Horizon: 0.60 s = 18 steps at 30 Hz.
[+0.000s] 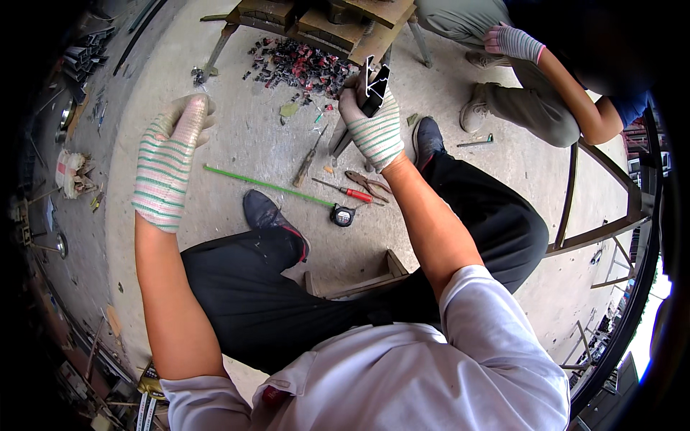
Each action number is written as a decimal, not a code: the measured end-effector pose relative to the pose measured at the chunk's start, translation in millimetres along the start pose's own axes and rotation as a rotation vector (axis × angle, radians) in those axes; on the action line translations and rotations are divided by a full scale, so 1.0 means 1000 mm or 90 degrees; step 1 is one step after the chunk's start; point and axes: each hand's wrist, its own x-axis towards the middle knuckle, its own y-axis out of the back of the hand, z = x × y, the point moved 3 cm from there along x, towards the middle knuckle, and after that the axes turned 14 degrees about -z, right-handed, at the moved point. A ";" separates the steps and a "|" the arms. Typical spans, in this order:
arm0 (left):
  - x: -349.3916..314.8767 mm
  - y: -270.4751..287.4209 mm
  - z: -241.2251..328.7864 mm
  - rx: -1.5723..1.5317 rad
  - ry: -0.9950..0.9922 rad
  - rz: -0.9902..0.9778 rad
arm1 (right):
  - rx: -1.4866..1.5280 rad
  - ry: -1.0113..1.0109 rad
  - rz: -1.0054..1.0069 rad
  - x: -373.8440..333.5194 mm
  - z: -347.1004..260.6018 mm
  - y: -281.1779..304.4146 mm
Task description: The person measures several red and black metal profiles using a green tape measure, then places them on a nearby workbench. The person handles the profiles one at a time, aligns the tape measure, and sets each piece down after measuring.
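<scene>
My right hand point(374, 129), in a white glove with green stripes, is closed around a dark hollow metal profile point(375, 90). The profile's cut end with its inner ribs faces up, and its lower part reaches down past the glove. My left hand point(167, 154), in a matching glove, is raised to the left with loosely bent fingers; no object shows in it. On the floor between my feet lie a tape measure point(343, 215) with its green blade pulled out, a red-handled screwdriver point(356, 194), pliers point(368, 184) and a wooden-handled screwdriver point(305, 165).
Dark and red scraps point(309, 68) are heaped under a low metal workbench point(330, 32) ahead. A co-worker's gloved hand point(514, 43) is at the upper right, above bent legs. A metal frame point(604, 230) stands at right; stacked profiles point(86, 57) lie far left.
</scene>
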 end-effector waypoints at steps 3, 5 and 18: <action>0.003 -0.009 -0.003 0.044 0.000 -0.045 | 0.000 0.012 -0.020 -0.003 -0.027 0.000; 0.005 -0.015 -0.004 0.092 -0.001 -0.074 | 0.073 -0.004 -0.030 -0.005 -0.049 -0.004; 0.004 -0.085 0.000 0.205 -0.044 -0.266 | 0.233 0.005 -0.066 -0.011 -0.099 0.002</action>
